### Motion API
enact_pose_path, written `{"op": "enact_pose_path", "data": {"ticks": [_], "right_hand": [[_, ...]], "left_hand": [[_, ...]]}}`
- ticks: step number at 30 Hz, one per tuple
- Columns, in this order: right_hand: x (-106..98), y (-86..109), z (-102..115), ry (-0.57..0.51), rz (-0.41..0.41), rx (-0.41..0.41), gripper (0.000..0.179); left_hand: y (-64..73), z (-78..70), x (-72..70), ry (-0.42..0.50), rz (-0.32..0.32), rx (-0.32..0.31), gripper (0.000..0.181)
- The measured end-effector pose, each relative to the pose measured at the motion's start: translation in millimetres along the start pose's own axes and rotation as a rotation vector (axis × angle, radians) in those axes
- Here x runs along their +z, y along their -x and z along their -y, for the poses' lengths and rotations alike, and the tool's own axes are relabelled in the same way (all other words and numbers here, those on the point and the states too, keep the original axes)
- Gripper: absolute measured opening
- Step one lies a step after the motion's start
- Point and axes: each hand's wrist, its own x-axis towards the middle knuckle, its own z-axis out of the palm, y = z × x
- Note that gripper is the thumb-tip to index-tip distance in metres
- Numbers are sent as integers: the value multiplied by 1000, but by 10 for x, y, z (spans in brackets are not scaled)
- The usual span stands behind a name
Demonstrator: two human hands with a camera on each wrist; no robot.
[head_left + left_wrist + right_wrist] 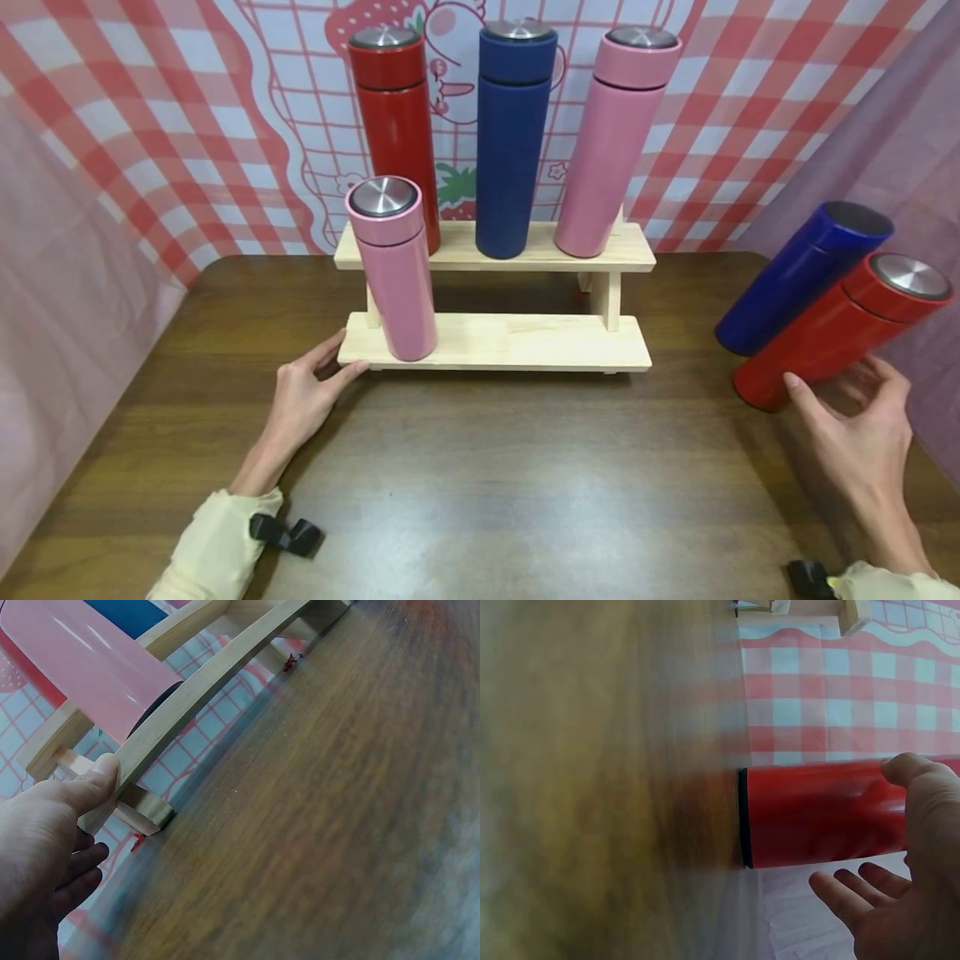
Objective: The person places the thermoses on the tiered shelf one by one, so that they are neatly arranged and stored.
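Note:
My left hand [302, 396] is at the left end of a two-tier wooden stand [525, 342], its thumb on the front edge of the lower board and its fingers round the end. On that board, close to this hand, stands a pink thermos flask [397, 287] with a steel-topped lid. At the right, my right hand [862, 429] is beside a red thermos flask [825, 325] standing upright on the table. In the right wrist view the thumb [907, 768] lies against the red flask, while the other fingers [844, 896] extend apart from its side.
Along the upper board stand a red flask [397, 133], a navy flask [513, 150] and another pink flask [618, 150]. A blue flask [802, 279] stands just behind the right-hand red one. Checked cloth [187, 125] hangs behind the brown table [480, 475].

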Motion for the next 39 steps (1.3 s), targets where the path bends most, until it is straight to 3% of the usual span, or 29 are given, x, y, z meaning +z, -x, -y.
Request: {"op": "enact_pose_path", "data": {"ticks": [10,16,39], "right_hand": [[37,-104,-24,-7,-8,-20,76],[45,-143,-28,41,-16,-31,77],[92,-83,-56,41,-114,-131,69]], "left_hand": [[-12,-37,22,32,1,-13,61],[-26,-44,18,24,1,-20,61],[-10,-21,14,21,-5,-12,61]]}}
